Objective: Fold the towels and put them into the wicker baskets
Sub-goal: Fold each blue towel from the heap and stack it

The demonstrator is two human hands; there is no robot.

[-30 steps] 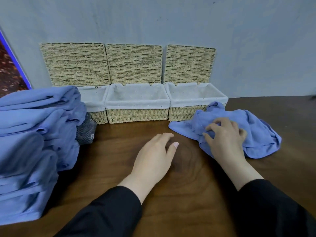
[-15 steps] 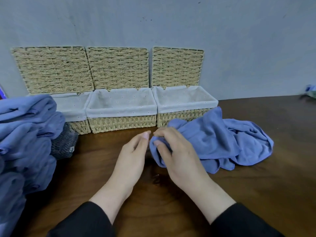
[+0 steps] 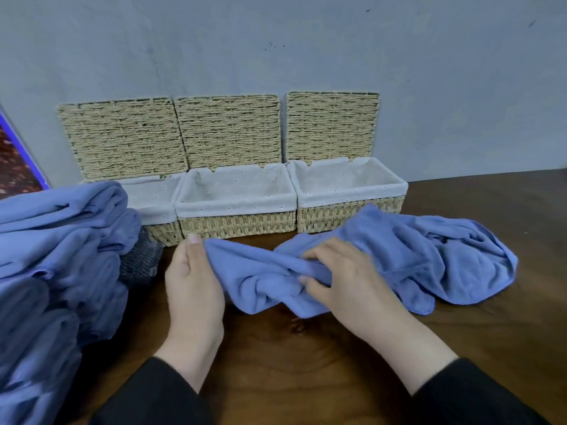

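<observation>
Blue crumpled terry towel (image 3: 399, 259) stretched between both hands, its long axis running left to right in front of the baskets.

The left hand (image 3: 193, 280) pinches one end between thumb and curled fingers; the right hand (image 3: 343, 286) grips a bunched fold near the middle, so most of the loose cloth trails to its right on the dark wooden counter (image 3: 306, 357). Three lined wicker baskets (image 3: 239, 222) with raised lids stand just beyond both hands, nothing visible inside them.
</observation>
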